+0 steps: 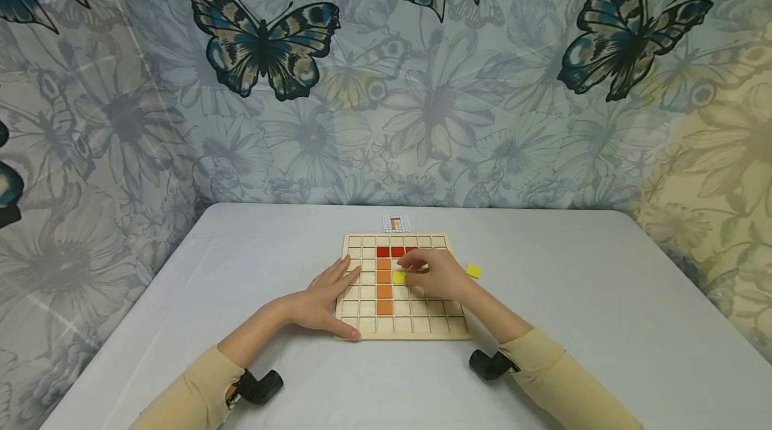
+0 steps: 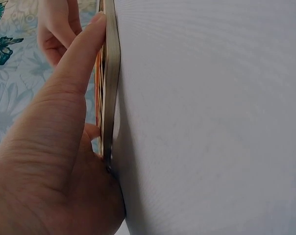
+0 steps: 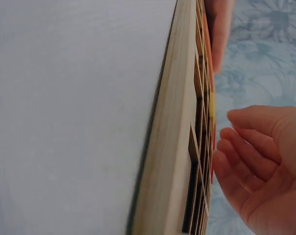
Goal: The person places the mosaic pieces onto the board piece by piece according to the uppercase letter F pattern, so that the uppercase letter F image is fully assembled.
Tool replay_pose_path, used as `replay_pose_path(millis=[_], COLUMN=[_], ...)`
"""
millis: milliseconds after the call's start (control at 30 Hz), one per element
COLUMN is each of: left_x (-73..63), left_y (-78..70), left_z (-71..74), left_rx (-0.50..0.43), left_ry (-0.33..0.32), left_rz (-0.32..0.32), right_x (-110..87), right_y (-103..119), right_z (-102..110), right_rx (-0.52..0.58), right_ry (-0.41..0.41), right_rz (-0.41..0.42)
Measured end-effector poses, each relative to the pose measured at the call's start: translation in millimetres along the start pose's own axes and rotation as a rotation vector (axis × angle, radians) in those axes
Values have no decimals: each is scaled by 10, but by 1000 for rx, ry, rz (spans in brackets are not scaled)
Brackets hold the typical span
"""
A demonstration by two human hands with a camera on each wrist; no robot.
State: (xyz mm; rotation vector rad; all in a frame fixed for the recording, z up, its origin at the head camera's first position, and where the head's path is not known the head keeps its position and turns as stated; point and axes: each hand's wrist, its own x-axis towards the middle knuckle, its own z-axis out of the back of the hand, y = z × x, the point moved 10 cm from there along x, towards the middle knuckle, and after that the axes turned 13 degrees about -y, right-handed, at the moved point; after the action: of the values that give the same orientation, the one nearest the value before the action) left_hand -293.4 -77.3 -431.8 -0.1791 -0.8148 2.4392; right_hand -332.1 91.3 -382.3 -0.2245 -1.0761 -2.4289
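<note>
A wooden grid board (image 1: 428, 327) lies on the table. It carries a short row of red tiles (image 1: 382, 252), a column of several orange tiles (image 1: 384, 291) and one yellow tile (image 1: 399, 277) beside that column. Fingers spread, my left hand (image 1: 322, 296) rests along the board's left edge, its thumb at the near left corner. My right hand (image 1: 439, 274) hovers over the board's right half, fingertips close to the yellow tile and the red row. In the right wrist view this hand (image 3: 270, 156) has loosely bent fingers, with nothing showing between thumb and fingers.
Another yellow tile (image 1: 473, 271) lies on the white table (image 1: 241, 242), right of the board. Behind the board is a small card (image 1: 396, 224) printed with a coloured grid pattern. A butterfly-patterned wall covering (image 1: 362, 149) rises behind the table.
</note>
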Motion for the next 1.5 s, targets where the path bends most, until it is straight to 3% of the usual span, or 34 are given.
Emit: replay_pose_path(millis=[200, 1000, 1233, 1500], left_x=[0, 2, -1, -2], left_y=[12, 9, 10, 10], left_z=[-4, -10, -14, -10], left_rx=[7, 14, 10, 12], left_ry=[1, -5, -2, -4], left_rz=[0, -11, -10, -13], right_x=[-35, -302, -353, -384], right_y=[-133, -597, -670, -741], right_z=[130, 749, 852, 894], right_rx=[19, -151, -204, -234], right_ry=[-43, -151, -137, -107], right_rz=[-84, -148, -138, -182])
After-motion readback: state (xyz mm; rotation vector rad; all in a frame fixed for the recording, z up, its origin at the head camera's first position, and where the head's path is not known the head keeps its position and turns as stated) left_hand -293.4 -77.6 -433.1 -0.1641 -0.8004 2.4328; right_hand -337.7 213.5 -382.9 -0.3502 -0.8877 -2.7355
